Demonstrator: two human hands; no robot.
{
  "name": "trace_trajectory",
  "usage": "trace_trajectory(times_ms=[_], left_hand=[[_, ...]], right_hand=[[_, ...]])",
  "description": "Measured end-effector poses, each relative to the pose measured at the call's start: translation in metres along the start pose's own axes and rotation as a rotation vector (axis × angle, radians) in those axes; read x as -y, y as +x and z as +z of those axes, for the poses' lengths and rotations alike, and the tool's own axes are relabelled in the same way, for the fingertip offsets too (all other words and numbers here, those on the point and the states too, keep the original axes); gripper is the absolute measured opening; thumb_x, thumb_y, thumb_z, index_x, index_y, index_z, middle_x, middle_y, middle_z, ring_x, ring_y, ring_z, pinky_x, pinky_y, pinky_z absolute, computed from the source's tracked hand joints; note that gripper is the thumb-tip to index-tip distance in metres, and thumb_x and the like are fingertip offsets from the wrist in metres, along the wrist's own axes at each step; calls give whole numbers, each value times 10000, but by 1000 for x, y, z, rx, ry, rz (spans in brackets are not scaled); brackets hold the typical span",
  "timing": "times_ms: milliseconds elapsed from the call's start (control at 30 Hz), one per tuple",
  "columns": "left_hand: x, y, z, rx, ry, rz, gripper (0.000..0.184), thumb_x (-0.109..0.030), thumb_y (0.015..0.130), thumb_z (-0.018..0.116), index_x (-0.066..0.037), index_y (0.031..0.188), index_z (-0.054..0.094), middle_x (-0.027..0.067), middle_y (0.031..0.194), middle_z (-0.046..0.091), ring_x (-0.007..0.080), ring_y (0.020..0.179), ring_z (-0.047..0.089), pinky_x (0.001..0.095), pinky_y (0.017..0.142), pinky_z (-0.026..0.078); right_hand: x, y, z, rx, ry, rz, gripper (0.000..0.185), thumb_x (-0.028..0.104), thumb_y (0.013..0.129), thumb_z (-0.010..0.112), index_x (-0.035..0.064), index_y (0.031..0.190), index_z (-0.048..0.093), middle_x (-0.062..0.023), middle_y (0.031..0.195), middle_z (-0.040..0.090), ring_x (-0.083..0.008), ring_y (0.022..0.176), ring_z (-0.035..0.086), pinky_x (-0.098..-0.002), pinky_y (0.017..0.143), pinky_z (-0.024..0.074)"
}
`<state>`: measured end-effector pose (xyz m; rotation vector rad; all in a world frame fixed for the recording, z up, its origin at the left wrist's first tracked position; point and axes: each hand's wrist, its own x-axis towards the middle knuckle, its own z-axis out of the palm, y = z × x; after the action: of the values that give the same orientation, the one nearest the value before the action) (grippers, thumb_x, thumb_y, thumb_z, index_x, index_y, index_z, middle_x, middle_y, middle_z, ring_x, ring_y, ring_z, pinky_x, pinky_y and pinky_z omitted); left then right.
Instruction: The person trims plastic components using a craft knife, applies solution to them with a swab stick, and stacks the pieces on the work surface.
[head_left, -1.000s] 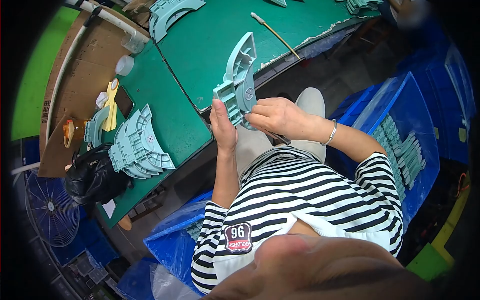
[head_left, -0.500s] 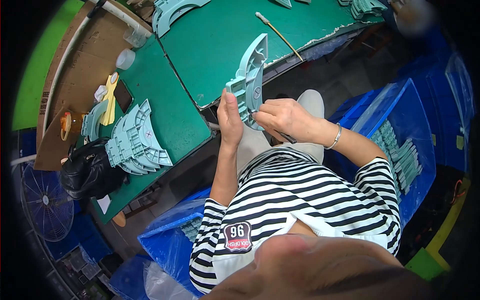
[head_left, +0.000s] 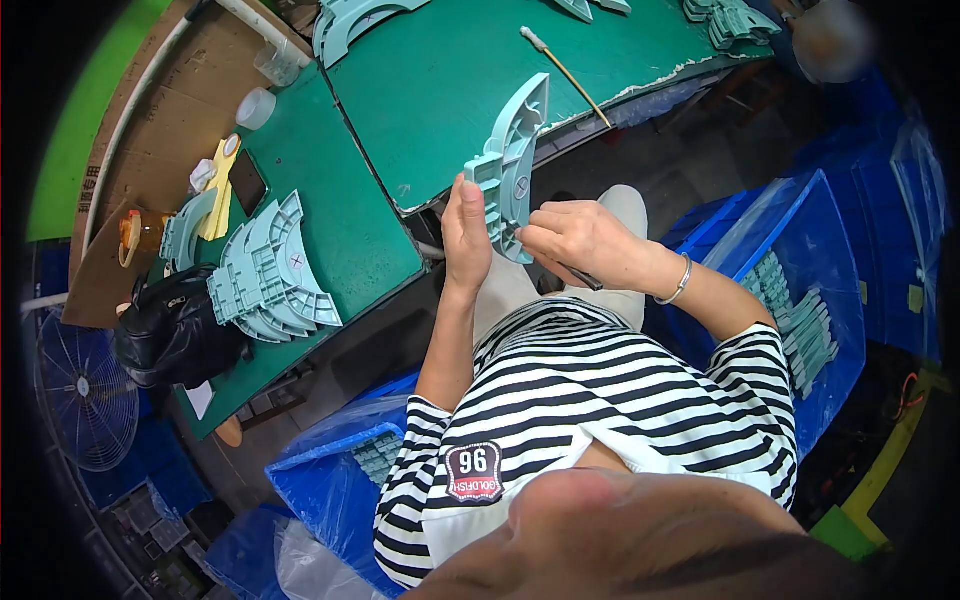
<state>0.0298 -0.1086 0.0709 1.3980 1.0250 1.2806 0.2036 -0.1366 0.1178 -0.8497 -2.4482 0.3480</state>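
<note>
My left hand [head_left: 466, 232] is closed on a pale green curved plastic part [head_left: 508, 170], holding it upright above my lap. The part has ribs, slots and a small round mark with a cross. My right hand [head_left: 580, 240] is closed around a thin dark tool [head_left: 583, 278], whose end sticks out below the palm. Its fingertips are at the lower edge of the part; the working tip of the tool is hidden, so its exact kind cannot be made out. A stack of similar plastic parts [head_left: 270, 270] lies on the green table [head_left: 365, 255] to the left.
Blue bins [head_left: 835, 370] lined with clear plastic stand at both sides, with pale green pieces inside. A black bag [head_left: 175, 330], a phone [head_left: 248, 180] and a tape roll [head_left: 256, 108] are at left. A thin stick [head_left: 570, 80] lies near the table's ragged edge. A fan [head_left: 85, 390] stands lower left.
Both hands and the plastic part appear slightly further right and lower, while the surroundings also shift a little with the camera. The grip of each hand looks the same.
</note>
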Motion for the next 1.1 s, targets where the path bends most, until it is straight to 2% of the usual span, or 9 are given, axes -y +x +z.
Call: trace_trajectory(times_ms=[267, 367, 467, 500, 567, 800, 1067, 1100], left_hand=[[0, 0, -1, -4, -4, -2, 567, -465, 1015, 333, 51, 1155, 519, 3, 860, 517, 80, 813, 446, 227, 755, 381], [0, 1, -2, -5, -8, 1, 567, -461, 1016, 331, 55, 1151, 523, 9, 859, 517, 85, 814, 449, 231, 758, 383], [2, 3, -6, -21, 6, 8, 563, -452, 1019, 328, 57, 1146, 531, 20, 867, 532, 96, 826, 463, 242, 769, 389], [5, 4, -9, -27, 14, 9, 561, -449, 1020, 327, 57, 1144, 534, 24, 873, 540, 101, 833, 469, 247, 775, 391], [9, 4, -10, -24, -51, -14, 561, -444, 1021, 325, 59, 1155, 533, 48, 931, 565, 119, 882, 489, 260, 819, 395], [10, 4, -13, 9, -157, -53, 585, -448, 1019, 322, 74, 1198, 516, 113, 1104, 575, 166, 1038, 497, 280, 945, 365], [10, 6, -8, -11, -162, -53, 523, -418, 1030, 311, 45, 1105, 544, 56, 988, 568, 130, 927, 495, 256, 858, 386], [13, 7, -8, -14, -171, -60, 514, -410, 1032, 309, 42, 1090, 547, 48, 974, 565, 124, 911, 494, 250, 846, 386]], right_hand=[[1, 0, 0, 3, -10, 1, 159, 87, 653, 622, 44, 704, 478, -58, 675, 473, -214, 633, 545, -324, 565, 475], [-1, -2, 3, 4, 22, 0, 188, 27, 716, 678, 10, 859, 558, -75, 686, 479, -237, 625, 538, -346, 544, 447], [-2, -5, 1, 5, 15, 7, 189, 37, 728, 687, 5, 883, 583, -72, 694, 493, -225, 629, 543, -337, 538, 454], [-1, -4, 1, -23, 2, 3, 176, 53, 713, 673, 13, 847, 566, -66, 694, 486, -219, 632, 541, -333, 545, 458], [3, -2, 0, -80, -24, -5, 157, 86, 683, 645, 31, 777, 531, -56, 692, 471, -205, 639, 536, -324, 558, 466], [-2, 1, 9, -81, -1, -33, 169, 96, 702, 646, 29, 814, 540, -60, 719, 492, -210, 657, 544, -330, 572, 470], [-7, 3, 12, -21, -81, -80, 167, 104, 692, 626, 40, 791, 507, -63, 754, 507, -213, 687, 549, -330, 591, 472], [-7, 3, 12, -23, -106, -101, 184, 95, 701, 632, 26, 837, 528, -59, 758, 508, -202, 683, 546, -320, 585, 472]])
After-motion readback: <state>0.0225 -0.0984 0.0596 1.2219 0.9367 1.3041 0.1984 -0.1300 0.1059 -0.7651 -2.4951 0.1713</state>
